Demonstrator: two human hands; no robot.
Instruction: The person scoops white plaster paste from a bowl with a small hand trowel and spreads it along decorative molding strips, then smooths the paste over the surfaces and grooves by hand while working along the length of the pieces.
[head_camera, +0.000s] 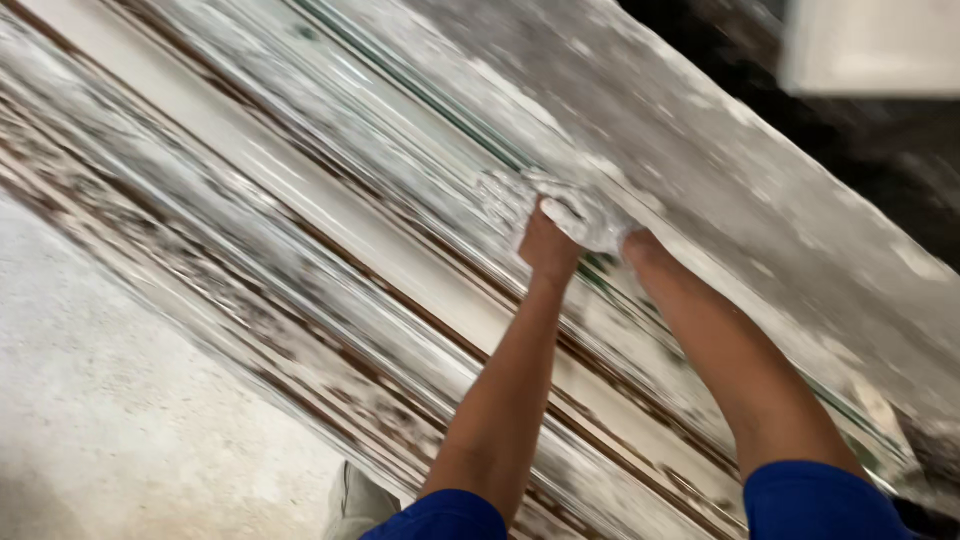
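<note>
Motion-blurred head view. Both hands meet on a crumpled white cloth (585, 215) pressed against a long, streaked pane edge (430, 100) running diagonally through a dusty frame (330, 235). Left hand (548, 245) is clenched on the cloth's near side; right hand (640, 245) is mostly hidden under it, finger state unclear. Bare concrete floor (110, 400) lies lower left. Judged: wiping works best with both hands pushing evenly, cloth flat along the groove, following the streaks.

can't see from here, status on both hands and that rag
Left hand and right hand both gripping white rag. Rag pressed on dusty sliding-door track. Nothing blocking.
</note>
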